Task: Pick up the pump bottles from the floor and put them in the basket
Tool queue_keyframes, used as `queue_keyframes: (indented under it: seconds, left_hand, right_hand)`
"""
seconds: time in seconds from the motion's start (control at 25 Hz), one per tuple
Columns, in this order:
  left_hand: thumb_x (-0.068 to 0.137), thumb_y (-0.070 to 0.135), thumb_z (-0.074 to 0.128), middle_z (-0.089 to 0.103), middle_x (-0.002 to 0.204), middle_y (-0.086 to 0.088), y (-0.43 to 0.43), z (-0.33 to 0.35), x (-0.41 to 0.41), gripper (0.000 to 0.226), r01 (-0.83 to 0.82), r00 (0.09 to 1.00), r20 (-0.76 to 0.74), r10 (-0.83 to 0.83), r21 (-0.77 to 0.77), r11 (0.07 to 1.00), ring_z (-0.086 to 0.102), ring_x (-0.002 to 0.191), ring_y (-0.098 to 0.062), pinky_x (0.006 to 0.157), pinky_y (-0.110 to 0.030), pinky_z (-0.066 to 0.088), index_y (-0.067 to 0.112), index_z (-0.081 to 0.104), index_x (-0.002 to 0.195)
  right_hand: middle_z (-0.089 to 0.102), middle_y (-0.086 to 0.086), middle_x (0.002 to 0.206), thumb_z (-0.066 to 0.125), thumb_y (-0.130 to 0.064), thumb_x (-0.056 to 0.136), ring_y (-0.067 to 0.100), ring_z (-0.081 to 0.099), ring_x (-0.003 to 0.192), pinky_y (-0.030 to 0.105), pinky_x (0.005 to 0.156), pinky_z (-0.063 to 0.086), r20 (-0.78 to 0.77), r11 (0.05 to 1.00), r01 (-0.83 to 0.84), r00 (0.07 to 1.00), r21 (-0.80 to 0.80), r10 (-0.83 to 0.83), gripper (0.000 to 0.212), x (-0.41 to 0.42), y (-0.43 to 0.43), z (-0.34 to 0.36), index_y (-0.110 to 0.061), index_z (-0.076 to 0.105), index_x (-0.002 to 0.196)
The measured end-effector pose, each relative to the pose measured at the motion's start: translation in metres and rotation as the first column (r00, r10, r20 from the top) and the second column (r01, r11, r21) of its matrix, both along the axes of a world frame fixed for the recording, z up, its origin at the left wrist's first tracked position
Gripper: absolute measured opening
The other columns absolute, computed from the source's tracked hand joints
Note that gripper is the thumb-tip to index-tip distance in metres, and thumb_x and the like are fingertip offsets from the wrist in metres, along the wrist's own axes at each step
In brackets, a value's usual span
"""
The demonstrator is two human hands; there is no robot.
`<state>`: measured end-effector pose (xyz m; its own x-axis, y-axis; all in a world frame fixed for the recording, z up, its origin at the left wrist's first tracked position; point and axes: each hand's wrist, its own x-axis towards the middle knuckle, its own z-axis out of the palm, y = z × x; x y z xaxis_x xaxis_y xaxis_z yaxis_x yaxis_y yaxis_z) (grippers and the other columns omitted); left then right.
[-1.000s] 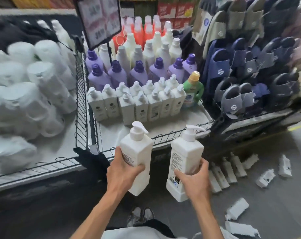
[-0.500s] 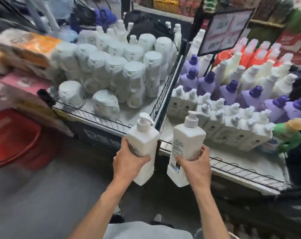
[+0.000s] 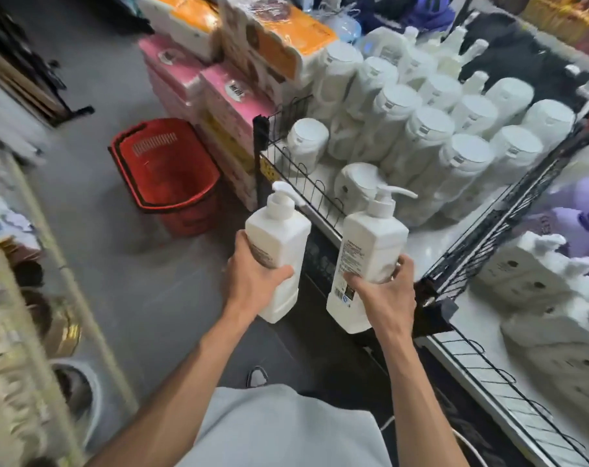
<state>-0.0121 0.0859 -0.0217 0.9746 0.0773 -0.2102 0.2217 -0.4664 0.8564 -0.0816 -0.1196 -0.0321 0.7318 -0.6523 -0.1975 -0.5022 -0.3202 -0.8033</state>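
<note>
Nearby, at six o'clock, a shoe (image 3: 257,377) shows on the grey floor (image 3: 124,264) just past the person's shirt hem, and both forearms reach up toward twelve.

The left hand (image 3: 252,281) has its fingers and thumb wrapped round the lower body of the left pump bottle (image 3: 279,237). The right hand (image 3: 384,294) grips the right pump bottle (image 3: 367,244) the same way, thumb across the printed label. Both bottles are carried upright with the pump heads on top, apart from each other, one per hand. That is probably so two go in a single trip and neither spout gets pressed.

Behind the bottles, at about one o'clock, runs the front rail of a wire shelf (image 3: 306,183), but neither bottle rests on it.

The red basket (image 3: 188,214) stands on the floor at ten o'clock from the hands, well apart from them, its mouth open upward. I judge this the carry step, and what remains is to swing both bottles left and lower them in.

Farther off, white jugs (image 3: 431,129) crowd the shelf at one o'clock, and pink wrapped packs (image 3: 219,92) are stacked at eleven, just beyond the basket.
</note>
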Motion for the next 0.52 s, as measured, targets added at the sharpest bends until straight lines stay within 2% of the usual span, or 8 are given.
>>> queue_keyframes:
  seconds: [0.08,0.28,0.52]
  left_hand:
    - [0.061,0.025,0.089,0.063,0.102,0.007,0.03,-0.002,0.02,0.073,-0.078,0.997,-0.015,0.078,0.008,0.997,0.061,0.093,-0.025,0.078,-0.038,0.05,0.022,0.044,0.119]
    - [0.059,0.029,0.088,0.066,0.102,0.007,0.098,-0.012,0.076,0.074,-0.305,0.951,-0.036,0.306,0.031,0.952,0.064,0.095,-0.026,0.082,-0.041,0.053,0.026,0.048,0.122]
    - [0.053,0.04,0.081,0.066,0.098,0.006,0.152,-0.018,0.164,0.072,-0.46,0.884,-0.044,0.464,0.08,0.884,0.063,0.09,-0.028,0.082,-0.045,0.054,0.031,0.043,0.114]
  right_hand:
    - [0.06,-0.022,0.098,0.088,-0.041,0.063,0.016,0.065,0.097,0.04,0.083,0.053,0.011,0.998,-0.057,0.998,0.02,0.057,0.078,0.035,0.025,-0.001,-0.038,0.038,0.123]
    - [0.059,-0.022,0.097,0.087,-0.041,0.063,0.017,0.064,0.097,0.045,0.086,0.054,0.009,0.968,-0.25,0.968,0.007,0.25,0.075,0.129,0.083,-0.008,-0.039,0.036,0.117]
    - [0.063,-0.019,0.098,0.083,-0.049,0.057,0.013,0.065,0.093,0.045,0.086,0.055,0.013,0.909,-0.414,0.91,0.039,0.414,0.075,0.253,0.134,-0.022,-0.038,0.039,0.118]
